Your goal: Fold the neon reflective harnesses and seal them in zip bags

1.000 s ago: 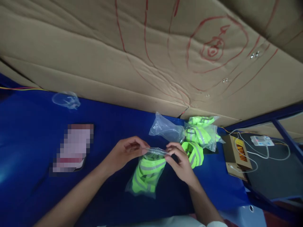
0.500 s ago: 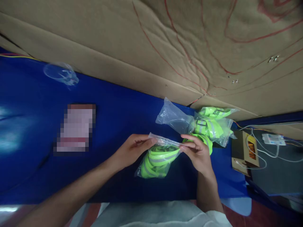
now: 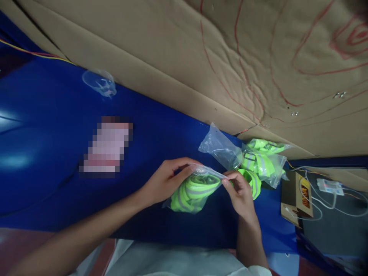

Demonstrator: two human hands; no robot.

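A clear plastic bag (image 3: 194, 193) with a coiled neon-green strap with grey stripes inside lies in front of me. My left hand (image 3: 168, 178) pinches the left end of its top edge between thumb and fingers. At the right end of that edge, my right hand (image 3: 239, 191) pinches the plastic. Just beyond my right hand is a loose green strap coil (image 3: 253, 184). Behind it are more bagged green straps (image 3: 258, 161) and a crumpled clear bag (image 3: 220, 147).
Brown cardboard (image 3: 161, 65) stands along the back of the blue table (image 3: 161, 134). A pixelated flat object (image 3: 107, 147) and a clear plastic item (image 3: 100, 82) lie left. On the right are a small cardboard box (image 3: 297, 197) and white cables (image 3: 319, 188).
The view has turned, so the table items at the left appear farther right. My right fingers have drawn in closer round the bag's edge, and my left fingers have shifted slightly along it.
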